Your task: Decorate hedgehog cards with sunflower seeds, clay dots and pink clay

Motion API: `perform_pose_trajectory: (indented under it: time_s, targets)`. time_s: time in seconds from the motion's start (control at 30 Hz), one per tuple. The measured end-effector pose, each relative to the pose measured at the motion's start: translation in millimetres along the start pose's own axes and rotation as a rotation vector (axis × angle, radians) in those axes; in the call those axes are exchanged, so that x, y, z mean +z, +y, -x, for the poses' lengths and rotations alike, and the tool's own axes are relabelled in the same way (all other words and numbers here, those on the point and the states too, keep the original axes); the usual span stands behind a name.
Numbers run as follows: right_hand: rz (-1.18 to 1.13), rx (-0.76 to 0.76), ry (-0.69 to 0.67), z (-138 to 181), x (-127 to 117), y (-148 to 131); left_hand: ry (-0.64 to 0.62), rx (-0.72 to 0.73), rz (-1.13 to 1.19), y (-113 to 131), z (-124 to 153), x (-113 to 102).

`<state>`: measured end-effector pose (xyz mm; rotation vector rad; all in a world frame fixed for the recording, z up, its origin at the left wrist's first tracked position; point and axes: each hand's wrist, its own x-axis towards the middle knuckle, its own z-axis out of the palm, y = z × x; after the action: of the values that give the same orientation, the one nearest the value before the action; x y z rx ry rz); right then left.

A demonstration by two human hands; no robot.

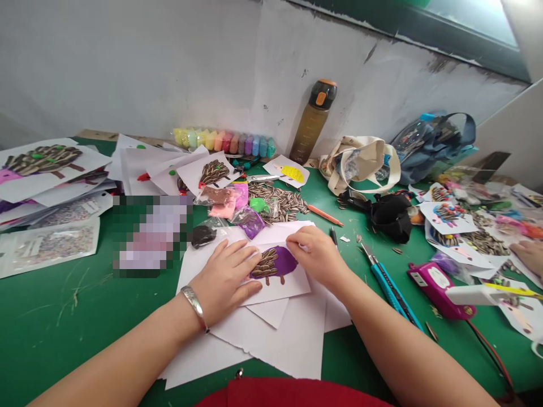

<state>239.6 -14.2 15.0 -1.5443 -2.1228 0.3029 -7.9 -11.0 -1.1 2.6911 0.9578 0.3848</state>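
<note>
A white card point(292, 287) lies on loose paper sheets point(292, 339). It carries a flat purple clay shape point(286, 261) with brown clay feet, and sunflower seeds point(265, 263) cover its left part. My left hand point(229, 271) rests open on the card and papers, fingertips beside the seeds. At the upper right edge of the purple clay, my right hand point(316, 254) is closed in a pinch; whatever its fingertips hold is hidden. Just beyond the card are a purple clay packet point(249, 221), a black clay packet point(203, 235) and a heap of sunflower seeds point(291, 204).
A teal box cutter point(390, 288) and a magenta device point(441, 288) lie to the right. Behind stand a bottle point(311, 124) and a cloth bag point(360, 164). Stacked seed pictures point(46, 164) fill the left. Another person's hand point(528, 254) shows at the right edge.
</note>
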Motion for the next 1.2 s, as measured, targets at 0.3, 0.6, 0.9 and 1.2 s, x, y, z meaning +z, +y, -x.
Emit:
perform_pose_trajectory:
  time_s: [0.3, 0.6, 0.9, 1.2]
  targets:
    - [0.212, 0.107, -0.077, -56, -2, 12, -0.017, -0.004, 0.005, 1, -1, -1]
    - [0.204, 0.13, -0.087, -72, 15, 11, -0.013, 0.0, -0.002, 2, -1, -2]
    - [-0.156, 0.184, 0.021, -19, -15, -3, -0.025, -0.001, 0.016, 3, -2, -6]
    - [-0.507, 0.299, -0.188, 24, -10, -25, -0.018, -0.018, 0.009, 3, -2, -3]
